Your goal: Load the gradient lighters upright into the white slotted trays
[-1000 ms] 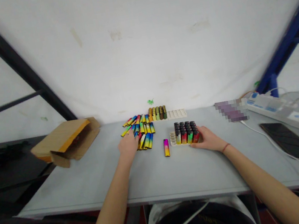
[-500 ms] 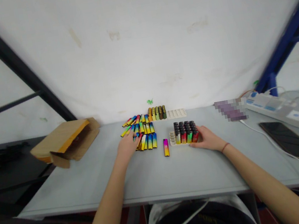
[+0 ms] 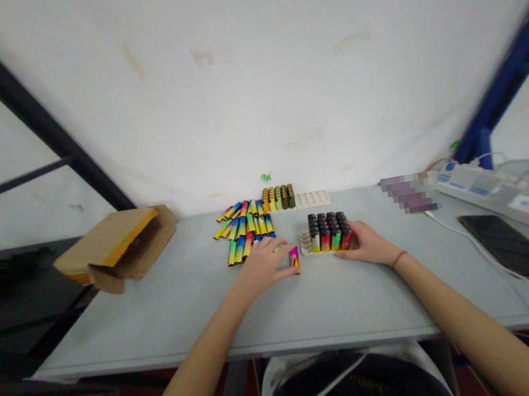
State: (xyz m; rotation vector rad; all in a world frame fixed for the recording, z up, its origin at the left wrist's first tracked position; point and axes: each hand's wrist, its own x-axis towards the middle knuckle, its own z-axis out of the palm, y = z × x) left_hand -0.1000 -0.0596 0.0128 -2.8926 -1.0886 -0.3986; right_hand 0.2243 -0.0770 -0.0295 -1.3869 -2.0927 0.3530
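My left hand [image 3: 266,266] reaches around a shiny pink-and-yellow lighter case [image 3: 294,259] lying on the table, a fingertip at its far end and the thumb at its near end. Just right of it stands a white holed tray [image 3: 306,243], its left column bare. Black-topped lighters [image 3: 329,231] stand upright in its other holes. My right hand [image 3: 368,243] grips the right end of this tray, thumb along the front and fingers behind. Loose metallic multicoloured lighter cases [image 3: 242,227] lie in rough rows beyond my left hand, which partly hides the nearest row.
Against the wall, a group of upright gold-and-green lighter cases [image 3: 279,198] stands beside a second white holed tray [image 3: 313,199]. An opened cardboard box [image 3: 115,246] sits at left. On the right are a phone [image 3: 511,248], a power strip [image 3: 491,190] and white cables.
My left hand has moved right and nearer, from the loose pile to the single case. Cases in the nearest row of the pile have shifted left. My right hand stays at the tray.
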